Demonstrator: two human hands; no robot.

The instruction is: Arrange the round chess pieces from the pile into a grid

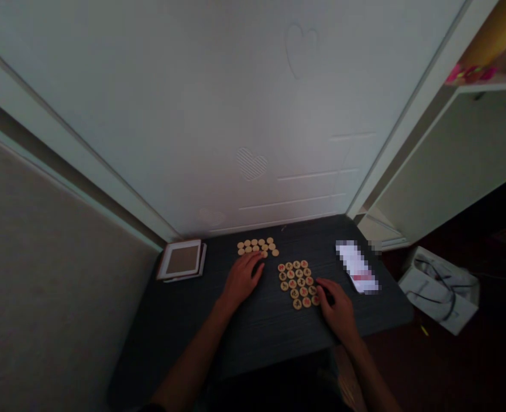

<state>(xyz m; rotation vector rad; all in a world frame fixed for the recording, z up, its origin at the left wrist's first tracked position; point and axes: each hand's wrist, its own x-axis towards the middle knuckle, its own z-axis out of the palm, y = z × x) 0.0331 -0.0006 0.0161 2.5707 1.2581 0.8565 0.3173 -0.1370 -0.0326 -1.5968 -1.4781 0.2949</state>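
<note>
Plainly, we have two sets of round pieces on our dark desk (171,320): pale blank discs (255,249) at and just beyond our left hand's (240,278) fingers, and pale discs with red or black characters (301,282) just left of our right hand's (337,309) fingers. Both hands' fingers curve loosely; whether either grips a piece, we cannot tell.

A white-bordered flat rectangle with a brown centre (183,259) lies left of the frame's middle on the dark grey table (171,312). At lower right stands a white box (433,306) with a dark cable (453,297); a white heart-patterned panel (184,114) fills the upper middle.
</note>
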